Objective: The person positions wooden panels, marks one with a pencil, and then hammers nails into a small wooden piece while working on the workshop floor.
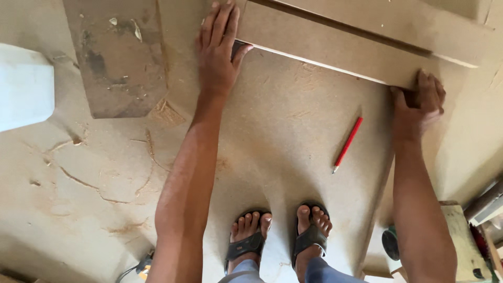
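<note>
Both hands grip one strip (335,52) of board lying on the sheet (293,136) ahead of your feet — left hand (217,52) spread flat over its near-left end, right hand (419,102) curled round the right end. Keep pressure even so it doesn't pivot. Its long axis runs from upper left down to right — pencil (347,144) just beside

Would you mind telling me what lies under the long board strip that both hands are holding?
The long board strip rests on a large dusty sheet, where a red pencil also lies. The left hand and right hand grip its ends. Whatever lies directly beneath the strip is covered.
</note>
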